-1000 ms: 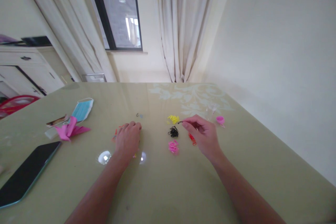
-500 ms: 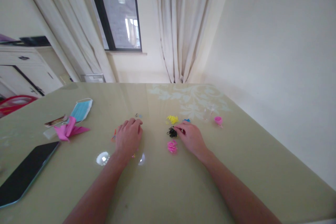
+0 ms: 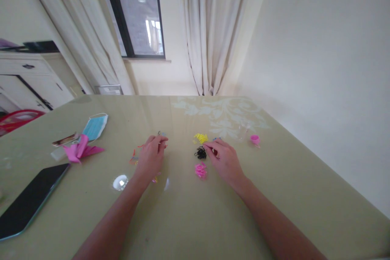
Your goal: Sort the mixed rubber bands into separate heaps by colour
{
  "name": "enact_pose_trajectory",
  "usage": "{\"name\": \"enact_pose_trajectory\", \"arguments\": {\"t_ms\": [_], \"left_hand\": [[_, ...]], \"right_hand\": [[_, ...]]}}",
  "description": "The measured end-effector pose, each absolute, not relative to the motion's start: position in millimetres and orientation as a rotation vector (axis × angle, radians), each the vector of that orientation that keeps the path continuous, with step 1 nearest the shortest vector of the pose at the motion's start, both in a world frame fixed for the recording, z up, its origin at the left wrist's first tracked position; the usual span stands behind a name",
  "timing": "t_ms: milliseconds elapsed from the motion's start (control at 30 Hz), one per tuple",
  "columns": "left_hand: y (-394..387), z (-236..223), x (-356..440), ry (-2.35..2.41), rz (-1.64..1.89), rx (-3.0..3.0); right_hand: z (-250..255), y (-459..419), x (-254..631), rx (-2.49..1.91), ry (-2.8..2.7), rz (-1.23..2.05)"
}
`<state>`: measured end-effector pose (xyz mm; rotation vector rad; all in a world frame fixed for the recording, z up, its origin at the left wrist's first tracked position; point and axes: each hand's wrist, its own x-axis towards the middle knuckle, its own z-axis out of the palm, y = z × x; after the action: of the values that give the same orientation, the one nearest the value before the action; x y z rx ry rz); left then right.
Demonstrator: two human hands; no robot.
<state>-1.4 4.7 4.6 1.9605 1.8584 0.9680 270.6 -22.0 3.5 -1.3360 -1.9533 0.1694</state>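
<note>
My left hand (image 3: 150,157) is low over a scatter of small coloured bands (image 3: 133,157), which shows around it in orange and other colours. Its fingers are curled together, and whatever they hold is too small to make out. With thumb and forefinger pinched, my right hand (image 3: 224,160) is at the right edge of a pile of black bands (image 3: 200,153). A pink pile (image 3: 200,170) lies nearer to me and a yellow pile (image 3: 201,138) farther off. Blue pieces (image 3: 217,139) are partly hidden behind my right hand.
On the right stand a pink cup-shaped piece (image 3: 255,140) and a clear container (image 3: 243,131). To the left are a pink folded paper shape (image 3: 81,151), a blue face mask (image 3: 95,127) and a dark tablet-like device (image 3: 30,199). A wall borders the table's right side.
My left hand has shifted slightly and its fingers have turned, showing more of the orange pieces. My right hand remains beside the black pile, almost unmoved.
</note>
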Motion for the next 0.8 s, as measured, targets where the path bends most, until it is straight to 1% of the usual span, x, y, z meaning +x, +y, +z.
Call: {"name": "enact_pose_trajectory", "arguments": {"t_ms": [200,367,500,633,733,800], "left_hand": [[-3,7,13,1.428,1.159,1.639],[-25,13,42,1.093,1.136,1.476],[-35,19,50,1.062,1.134,1.472],[-35,23,49,1.044,1.138,1.456],[-33,23,48,1.041,1.130,1.479],[-31,21,46,1.092,1.119,1.522]], "right_hand": [[4,-29,263,-1.260,-1.966,0.189],[6,-38,253,-1.105,-2.014,0.216],[7,-44,250,-1.009,-2.034,0.163],[9,-44,252,-1.006,-1.988,0.214],[15,-43,256,-0.988,-1.925,0.330],[23,-44,258,-0.958,-1.850,0.493]]}}
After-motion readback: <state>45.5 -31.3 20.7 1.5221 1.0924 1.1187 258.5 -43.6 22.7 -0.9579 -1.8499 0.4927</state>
